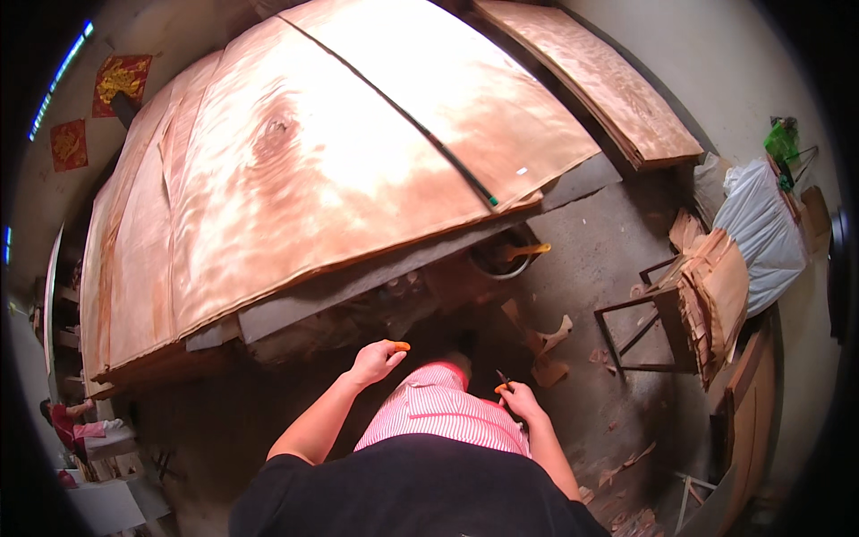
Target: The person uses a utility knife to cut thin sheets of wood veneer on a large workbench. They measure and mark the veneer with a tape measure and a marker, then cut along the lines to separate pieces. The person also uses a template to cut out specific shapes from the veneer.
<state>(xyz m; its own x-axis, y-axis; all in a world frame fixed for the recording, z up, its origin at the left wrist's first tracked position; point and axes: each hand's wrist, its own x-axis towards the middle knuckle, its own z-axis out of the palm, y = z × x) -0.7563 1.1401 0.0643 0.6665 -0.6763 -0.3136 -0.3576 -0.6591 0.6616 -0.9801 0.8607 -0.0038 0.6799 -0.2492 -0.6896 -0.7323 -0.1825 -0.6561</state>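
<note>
My left hand [376,362] is raised in front of the stack of wood veneer sheets [282,221], apart from its near edge. An orange cover, seemingly a finger cot [401,346], sits on a fingertip, and the thumb is spread from it; I see nothing held. By my right hip, my right hand [523,401] grips a small dark-bladed tool [504,378], perhaps a knife, with its tip pointing up and away. Orange shows on that hand's finger too. On top of the veneer lies a long dark stick [402,114] with a green end.
Under the stack's near edge stands a metal basin [503,268] with a yellow-handled tool [530,250]. To the right, a metal-framed stand [637,335] bears veneer pieces [721,288]. Veneer scraps [553,335] litter the floor. Another person [74,426] is at far left.
</note>
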